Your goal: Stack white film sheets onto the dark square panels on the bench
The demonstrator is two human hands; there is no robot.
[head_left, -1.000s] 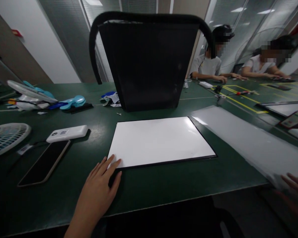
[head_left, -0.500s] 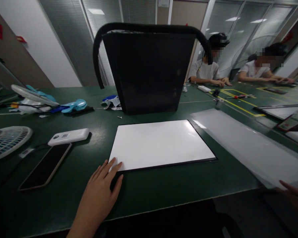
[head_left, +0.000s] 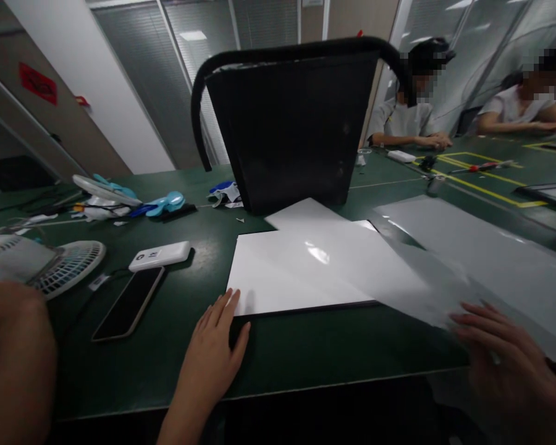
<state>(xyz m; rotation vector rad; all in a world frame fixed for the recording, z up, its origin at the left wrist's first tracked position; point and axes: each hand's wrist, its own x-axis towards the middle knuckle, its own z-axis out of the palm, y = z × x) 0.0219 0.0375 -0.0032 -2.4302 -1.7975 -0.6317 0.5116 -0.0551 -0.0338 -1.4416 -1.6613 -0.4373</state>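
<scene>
Green tabletop (head_left: 324, 346) runs across your view; a black upright panel (head_left: 291, 130) stands at the back. Translucent sheeting (head_left: 491, 247) lies to your right (one layer or several, can't tell). A loose translucent sheet (head_left: 375, 262) slants over the black-edged white panel (head_left: 278, 275), which lies flat before you. Your right hand (head_left: 509, 361), blurred, is at the loose sheet's near right corner; whether it pinches, can't tell. Your left hand (head_left: 215, 349) rests fingertips on the white panel's near left corner, thumb spread away. Smartphone (head_left: 130, 303) left of that, white power bank (head_left: 161, 255) just beyond.
</scene>
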